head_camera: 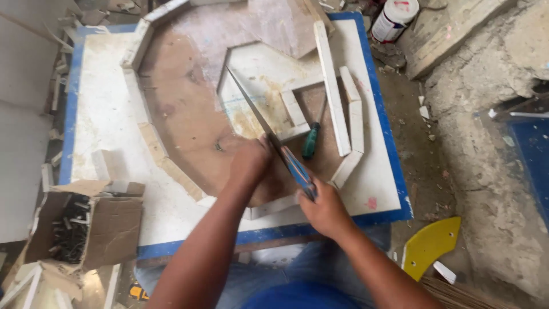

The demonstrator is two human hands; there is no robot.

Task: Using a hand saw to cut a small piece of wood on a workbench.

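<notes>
My right hand (326, 209) grips the blue handle of a hand saw (260, 117), whose long blade runs up and left over a white board piece (257, 86). My left hand (250, 163) presses down on the brown panel (183, 109) right beside the blade, fingers curled; I cannot see anything in it. White strips (333, 86) frame the panel in an angular outline. A green-handled screwdriver (311, 140) lies just right of the blade.
The work lies on a white board with blue edges (386, 137). An open cardboard box of dark screws (71, 229) sits at the lower left. A white tub (393, 18) stands at the top right. A yellow curved piece (429, 246) lies on the ground at right.
</notes>
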